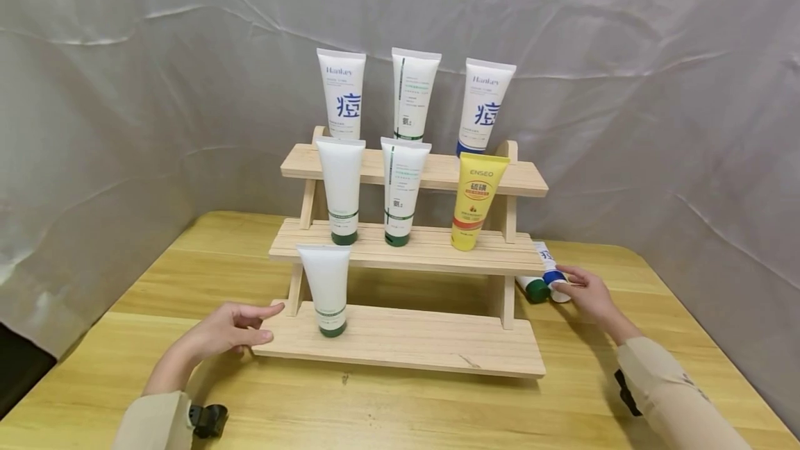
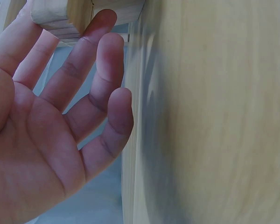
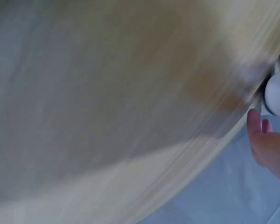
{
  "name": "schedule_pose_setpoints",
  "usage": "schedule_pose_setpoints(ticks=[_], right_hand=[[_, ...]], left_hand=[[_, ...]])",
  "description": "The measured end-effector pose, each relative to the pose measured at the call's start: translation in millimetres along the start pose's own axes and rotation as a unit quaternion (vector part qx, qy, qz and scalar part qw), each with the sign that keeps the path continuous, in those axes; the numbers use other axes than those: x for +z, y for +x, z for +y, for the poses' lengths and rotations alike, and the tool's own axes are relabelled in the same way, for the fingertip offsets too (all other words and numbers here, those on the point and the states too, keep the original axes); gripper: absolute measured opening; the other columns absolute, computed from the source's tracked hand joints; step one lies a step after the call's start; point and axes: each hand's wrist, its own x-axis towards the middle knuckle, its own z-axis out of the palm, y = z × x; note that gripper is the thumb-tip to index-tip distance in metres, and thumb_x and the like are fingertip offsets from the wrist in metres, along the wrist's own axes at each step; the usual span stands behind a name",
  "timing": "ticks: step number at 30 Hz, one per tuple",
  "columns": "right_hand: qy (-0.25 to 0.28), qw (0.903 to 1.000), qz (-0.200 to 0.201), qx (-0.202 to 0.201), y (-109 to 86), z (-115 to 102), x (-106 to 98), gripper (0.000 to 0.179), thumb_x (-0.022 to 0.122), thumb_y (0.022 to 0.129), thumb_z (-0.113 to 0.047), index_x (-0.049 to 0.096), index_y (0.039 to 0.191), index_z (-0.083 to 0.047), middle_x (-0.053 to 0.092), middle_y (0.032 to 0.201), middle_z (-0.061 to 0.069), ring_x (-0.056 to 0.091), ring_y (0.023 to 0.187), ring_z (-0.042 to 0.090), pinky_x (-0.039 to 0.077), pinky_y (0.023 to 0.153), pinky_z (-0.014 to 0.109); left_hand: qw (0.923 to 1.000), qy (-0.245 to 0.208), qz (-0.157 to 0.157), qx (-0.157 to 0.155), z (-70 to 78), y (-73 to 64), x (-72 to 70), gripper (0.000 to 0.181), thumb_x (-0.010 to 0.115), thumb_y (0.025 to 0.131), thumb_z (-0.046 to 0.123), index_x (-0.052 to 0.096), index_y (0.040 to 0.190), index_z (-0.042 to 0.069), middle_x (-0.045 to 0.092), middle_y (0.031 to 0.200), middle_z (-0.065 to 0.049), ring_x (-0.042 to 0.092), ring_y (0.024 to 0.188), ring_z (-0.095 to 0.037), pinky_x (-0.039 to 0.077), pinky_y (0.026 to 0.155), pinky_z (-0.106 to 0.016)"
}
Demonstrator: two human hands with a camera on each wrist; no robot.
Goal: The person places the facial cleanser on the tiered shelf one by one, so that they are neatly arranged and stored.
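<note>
A three-tier wooden display rack (image 1: 431,342) stands on the table. My left hand (image 1: 215,328) holds the left end of its bottom shelf, with thumb and index finger at the board's edge; in the left wrist view the other fingers are loosely bent beside the wood. Behind the rack's right side, my right hand (image 1: 590,297) pinches a white tube with blue lettering (image 1: 546,254) near its blue-banded cap end. Beside that tube lies another tube with a green cap (image 1: 536,290), mostly hidden by the rack. One white green-capped tube (image 1: 326,287) stands at the left of the bottom shelf.
On the middle shelf stand two white green-capped tubes (image 1: 340,186) and a yellow tube (image 1: 478,200). The top shelf holds three white tubes (image 1: 415,92), their lower ends partly hidden. Grey cloth (image 1: 625,123) hangs behind the wooden table (image 1: 375,408).
</note>
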Motion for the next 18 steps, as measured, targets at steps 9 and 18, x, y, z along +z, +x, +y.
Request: schedule_pose_setpoints(ticks=[9,18], right_hand=[[0.023,0.9987,-0.041,0.020,5.6,8.1,-3.2,0.060,0.051,0.092,-0.028,0.028,0.136,0.005,0.033,0.125,0.040,0.037,0.113,0.045,0.036,0.089,0.048],[0.069,0.9951,-0.048,0.053,10.2,7.1,-1.5,0.052,0.047,0.094,-0.019,0.030,0.135,0.006,0.034,0.128,0.035,0.052,0.086,0.012,0.048,0.068,0.026]], left_hand=[[1.0000,-0.001,-0.001,-0.001,0.7,-0.1,-0.4,0.059,0.065,0.082,0.017,0.040,0.129,-0.007,0.037,0.064,0.000,0.037,0.056,-0.006,0.042,0.049,-0.026],[1.0000,0.002,0.000,-0.004,-0.1,0.1,-0.1,0.058,0.065,0.082,0.018,0.040,0.129,-0.006,0.037,0.064,0.000,0.038,0.057,-0.007,0.042,0.049,-0.027]])
